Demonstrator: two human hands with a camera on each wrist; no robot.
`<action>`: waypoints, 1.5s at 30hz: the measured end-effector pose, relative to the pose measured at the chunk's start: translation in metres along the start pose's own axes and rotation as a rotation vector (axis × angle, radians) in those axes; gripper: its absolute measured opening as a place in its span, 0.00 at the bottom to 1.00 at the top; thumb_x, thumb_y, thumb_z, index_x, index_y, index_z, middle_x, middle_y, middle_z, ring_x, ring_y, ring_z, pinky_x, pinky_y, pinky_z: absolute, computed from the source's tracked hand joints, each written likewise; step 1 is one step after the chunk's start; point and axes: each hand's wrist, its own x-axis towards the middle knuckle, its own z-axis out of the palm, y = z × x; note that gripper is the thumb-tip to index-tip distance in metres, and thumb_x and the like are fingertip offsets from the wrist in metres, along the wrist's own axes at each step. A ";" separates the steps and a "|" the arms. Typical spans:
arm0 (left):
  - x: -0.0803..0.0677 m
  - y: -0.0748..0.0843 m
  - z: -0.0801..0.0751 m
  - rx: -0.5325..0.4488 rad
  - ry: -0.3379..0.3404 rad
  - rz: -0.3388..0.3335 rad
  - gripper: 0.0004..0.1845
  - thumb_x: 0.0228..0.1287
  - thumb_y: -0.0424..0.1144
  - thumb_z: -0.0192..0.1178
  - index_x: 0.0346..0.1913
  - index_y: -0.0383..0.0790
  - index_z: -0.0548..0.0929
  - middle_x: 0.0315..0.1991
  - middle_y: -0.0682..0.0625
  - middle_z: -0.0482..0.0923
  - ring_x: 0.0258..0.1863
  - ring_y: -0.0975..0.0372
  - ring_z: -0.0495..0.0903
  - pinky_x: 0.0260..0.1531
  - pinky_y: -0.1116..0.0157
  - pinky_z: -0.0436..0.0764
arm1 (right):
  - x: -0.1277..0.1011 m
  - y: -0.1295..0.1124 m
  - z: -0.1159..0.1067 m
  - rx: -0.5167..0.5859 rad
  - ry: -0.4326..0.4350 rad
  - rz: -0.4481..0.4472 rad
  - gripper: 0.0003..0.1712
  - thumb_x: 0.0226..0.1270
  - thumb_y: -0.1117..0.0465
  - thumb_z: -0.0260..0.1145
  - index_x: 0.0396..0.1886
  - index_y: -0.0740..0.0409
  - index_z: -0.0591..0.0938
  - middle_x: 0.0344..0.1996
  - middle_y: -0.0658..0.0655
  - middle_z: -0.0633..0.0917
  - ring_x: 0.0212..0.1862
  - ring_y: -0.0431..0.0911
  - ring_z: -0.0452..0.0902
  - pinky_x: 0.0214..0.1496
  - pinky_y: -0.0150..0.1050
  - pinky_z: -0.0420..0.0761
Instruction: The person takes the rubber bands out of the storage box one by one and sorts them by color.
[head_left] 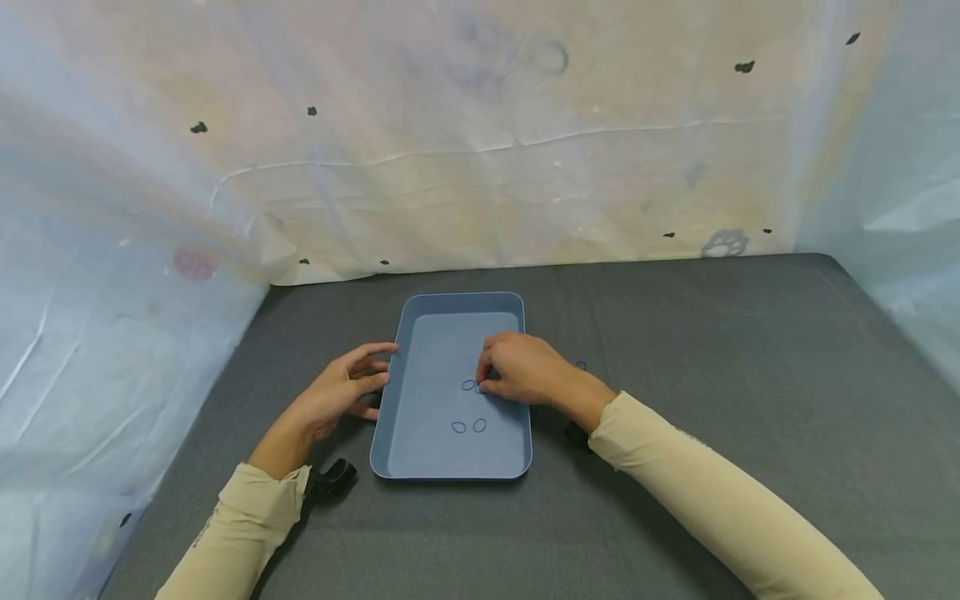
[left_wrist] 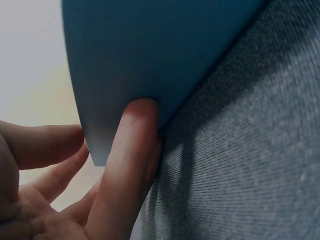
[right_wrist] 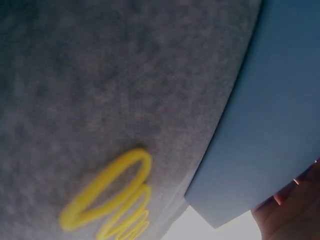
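A shallow blue tray (head_left: 431,454) lies on the grey cloth, with thin dark blue rubber bands in it. Two of them, a left band (head_left: 458,427) and a right band (head_left: 479,426), lie side by side near the front. Farther back is another band (head_left: 468,385), and right beside it my right hand (head_left: 517,367) pinches a band (head_left: 480,390) at the tray floor, its fingertips bunched. On the tray's left side, my left hand (head_left: 348,383) touches the outer wall with loosely spread fingers; one fingertip (left_wrist: 141,110) presses flat on that wall in the left wrist view.
Several yellow bands (right_wrist: 107,192) lie on the cloth right of the tray in the right wrist view. In the head view, a blue loop (head_left: 581,365) shows past my right wrist. A pale patterned curtain (head_left: 480,200) hangs behind the table and down both sides.
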 end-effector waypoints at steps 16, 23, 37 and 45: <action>0.001 0.004 0.004 0.010 -0.003 0.027 0.28 0.76 0.36 0.54 0.75 0.46 0.63 0.69 0.32 0.63 0.65 0.39 0.69 0.40 0.51 0.88 | -0.002 0.001 0.001 -0.049 -0.013 -0.003 0.05 0.67 0.55 0.69 0.31 0.47 0.87 0.36 0.45 0.83 0.43 0.41 0.77 0.45 0.38 0.81; 0.003 0.005 0.007 0.011 -0.014 0.039 0.28 0.76 0.38 0.55 0.75 0.46 0.63 0.69 0.32 0.62 0.66 0.39 0.68 0.40 0.52 0.88 | -0.004 0.002 0.000 -0.042 0.009 -0.009 0.06 0.67 0.56 0.69 0.29 0.47 0.87 0.34 0.45 0.83 0.41 0.41 0.76 0.44 0.38 0.81; 0.009 0.003 0.008 0.003 -0.012 0.032 0.28 0.76 0.37 0.54 0.75 0.47 0.63 0.69 0.33 0.63 0.67 0.38 0.67 0.40 0.52 0.88 | -0.012 0.001 -0.006 -0.024 0.037 -0.005 0.04 0.66 0.55 0.70 0.31 0.47 0.87 0.36 0.45 0.83 0.43 0.41 0.77 0.43 0.38 0.81; 0.006 0.003 0.007 0.017 -0.001 0.029 0.28 0.76 0.36 0.54 0.75 0.47 0.64 0.68 0.33 0.63 0.66 0.39 0.68 0.40 0.52 0.88 | -0.028 -0.003 -0.018 -0.016 0.098 0.015 0.03 0.65 0.56 0.71 0.32 0.47 0.87 0.38 0.45 0.83 0.43 0.41 0.77 0.44 0.37 0.80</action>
